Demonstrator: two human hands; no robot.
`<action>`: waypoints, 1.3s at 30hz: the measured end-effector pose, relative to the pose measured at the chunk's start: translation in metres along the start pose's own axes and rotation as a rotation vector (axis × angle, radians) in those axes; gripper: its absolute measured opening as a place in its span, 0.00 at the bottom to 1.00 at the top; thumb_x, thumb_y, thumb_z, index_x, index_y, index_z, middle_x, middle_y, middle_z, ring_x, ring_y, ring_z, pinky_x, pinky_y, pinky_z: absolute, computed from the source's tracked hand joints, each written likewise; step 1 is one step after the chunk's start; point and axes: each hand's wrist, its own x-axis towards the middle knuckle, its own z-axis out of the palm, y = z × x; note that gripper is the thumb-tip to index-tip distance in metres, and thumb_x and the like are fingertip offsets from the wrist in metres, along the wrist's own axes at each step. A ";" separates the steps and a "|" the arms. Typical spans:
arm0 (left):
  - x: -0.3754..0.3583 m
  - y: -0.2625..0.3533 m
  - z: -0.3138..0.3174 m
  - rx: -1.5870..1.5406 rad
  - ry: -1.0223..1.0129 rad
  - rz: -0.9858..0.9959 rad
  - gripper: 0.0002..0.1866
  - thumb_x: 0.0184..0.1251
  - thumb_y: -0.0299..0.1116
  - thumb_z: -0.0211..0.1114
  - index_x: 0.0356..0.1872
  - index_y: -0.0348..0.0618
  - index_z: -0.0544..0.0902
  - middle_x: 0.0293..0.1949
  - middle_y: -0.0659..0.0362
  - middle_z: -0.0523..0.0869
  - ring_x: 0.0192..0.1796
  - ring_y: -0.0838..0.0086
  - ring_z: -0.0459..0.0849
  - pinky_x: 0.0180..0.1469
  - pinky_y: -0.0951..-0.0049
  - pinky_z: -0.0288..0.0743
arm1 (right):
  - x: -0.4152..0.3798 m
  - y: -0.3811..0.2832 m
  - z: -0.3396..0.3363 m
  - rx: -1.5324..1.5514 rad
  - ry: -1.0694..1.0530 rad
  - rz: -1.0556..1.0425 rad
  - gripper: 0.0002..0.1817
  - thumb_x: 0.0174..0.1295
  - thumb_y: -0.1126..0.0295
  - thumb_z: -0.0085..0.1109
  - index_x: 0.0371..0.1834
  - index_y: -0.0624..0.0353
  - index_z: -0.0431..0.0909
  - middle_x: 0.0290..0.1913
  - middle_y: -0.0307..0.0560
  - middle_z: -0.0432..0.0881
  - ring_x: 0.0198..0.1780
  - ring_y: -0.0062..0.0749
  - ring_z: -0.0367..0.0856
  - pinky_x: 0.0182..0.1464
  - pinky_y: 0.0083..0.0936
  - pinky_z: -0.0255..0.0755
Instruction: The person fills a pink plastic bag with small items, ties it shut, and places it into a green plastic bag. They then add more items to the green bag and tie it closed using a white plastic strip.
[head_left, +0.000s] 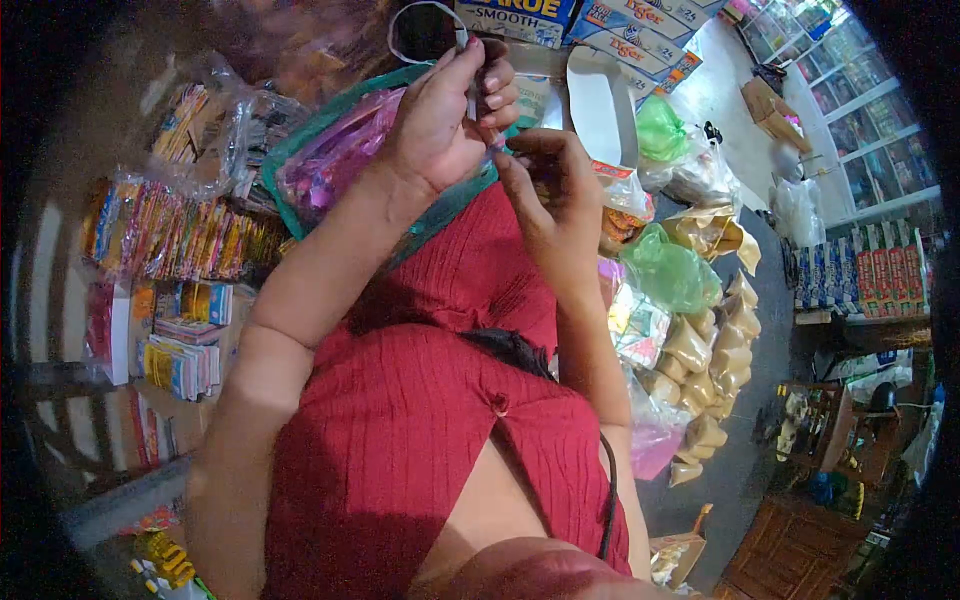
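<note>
My left hand point(455, 115) is raised at the top centre, its fingers curled around a thin, pale, stick-like item point(471, 85). A white loop point(393, 35) of cord or band shows just beyond it. Close on the right, my right hand point(555, 185) has its thumb and index finger brought together near the lower end of that item; whatever lies between them is too small to make out. Under my left wrist is a teal-edged bag point(275, 185) with pink and purple packets point(335, 165) inside. A white open tray point(602, 105) lies beyond my right hand.
Beer cartons point(640, 45) stand at the top. Green plastic bags point(670, 268) and several tan filled bags point(732, 350) lie on the right. Stacked booklets point(185, 350) and wrapped colourful packets point(180, 230) are on the left. Glass-fronted shelves point(870, 120) stand at the far right.
</note>
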 end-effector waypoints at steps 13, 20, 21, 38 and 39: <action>-0.003 -0.018 0.006 0.529 0.121 0.389 0.14 0.76 0.40 0.43 0.39 0.40 0.70 0.24 0.62 0.67 0.29 0.79 0.66 0.36 0.77 0.63 | 0.003 0.001 0.000 0.515 -0.112 0.220 0.13 0.58 0.77 0.61 0.43 0.65 0.69 0.40 0.45 0.80 0.42 0.23 0.78 0.47 0.20 0.72; -0.008 -0.020 0.008 0.829 0.184 0.480 0.16 0.76 0.44 0.40 0.41 0.40 0.69 0.22 0.65 0.63 0.28 0.80 0.61 0.34 0.78 0.60 | 0.005 -0.004 0.004 0.561 -0.108 0.369 0.13 0.57 0.75 0.63 0.43 0.67 0.73 0.40 0.44 0.81 0.41 0.23 0.79 0.47 0.21 0.74; -0.009 -0.020 0.008 0.826 0.189 0.478 0.16 0.76 0.44 0.40 0.41 0.40 0.69 0.22 0.65 0.63 0.28 0.80 0.61 0.34 0.78 0.60 | 0.005 -0.004 0.005 0.559 -0.109 0.375 0.13 0.57 0.75 0.63 0.43 0.67 0.73 0.40 0.44 0.81 0.41 0.23 0.79 0.47 0.21 0.74; -0.054 0.035 -0.060 0.536 0.224 0.083 0.12 0.73 0.38 0.48 0.43 0.41 0.75 0.38 0.56 0.82 0.43 0.72 0.80 0.50 0.69 0.73 | -0.070 0.061 -0.061 0.259 -0.122 0.588 0.12 0.56 0.82 0.59 0.40 0.61 0.69 0.32 0.40 0.77 0.34 0.20 0.77 0.37 0.18 0.72; -0.062 0.040 -0.067 0.457 0.312 0.066 0.11 0.72 0.36 0.52 0.44 0.40 0.76 0.39 0.57 0.82 0.44 0.72 0.81 0.51 0.71 0.74 | -0.079 0.066 -0.071 0.181 -0.135 0.634 0.12 0.56 0.82 0.58 0.40 0.61 0.68 0.33 0.40 0.77 0.35 0.21 0.77 0.38 0.18 0.72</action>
